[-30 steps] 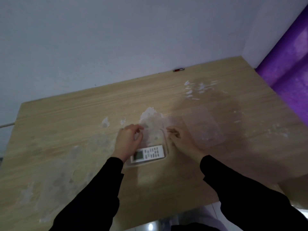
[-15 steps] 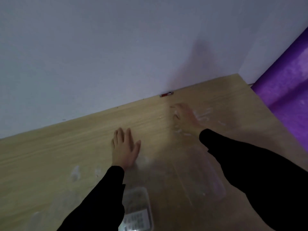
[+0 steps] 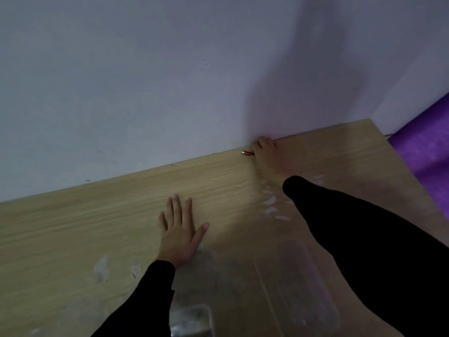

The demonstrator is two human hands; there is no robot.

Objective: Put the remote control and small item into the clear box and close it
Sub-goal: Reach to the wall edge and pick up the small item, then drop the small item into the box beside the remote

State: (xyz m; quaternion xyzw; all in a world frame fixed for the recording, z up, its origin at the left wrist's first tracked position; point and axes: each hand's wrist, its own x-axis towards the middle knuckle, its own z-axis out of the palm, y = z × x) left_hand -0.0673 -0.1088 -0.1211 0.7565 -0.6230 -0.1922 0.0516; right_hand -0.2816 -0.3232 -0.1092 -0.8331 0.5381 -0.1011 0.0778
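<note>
A small red item (image 3: 247,153) lies at the back edge of the wooden table (image 3: 97,227), against the wall. My right hand (image 3: 268,156) is stretched out to it, fingers touching or covering its right end; whether they grip it I cannot tell. My left hand (image 3: 181,229) lies flat and spread on the table, holding nothing. The clear box (image 3: 192,319) shows only its far end at the bottom edge, and the remote control is out of view. A clear lid (image 3: 294,283) lies flat to the right of the box, partly under my right sleeve.
A grey-white wall (image 3: 145,81) rises directly behind the table. A purple surface (image 3: 427,152) stands at the far right past the table's right edge. White scuff marks (image 3: 269,203) dot the tabletop.
My right hand has reached from the box to the red item at the wall. My left hand has moved from the box to lie flat on the table. The view has tilted up, so the box has slid to the bottom edge.
</note>
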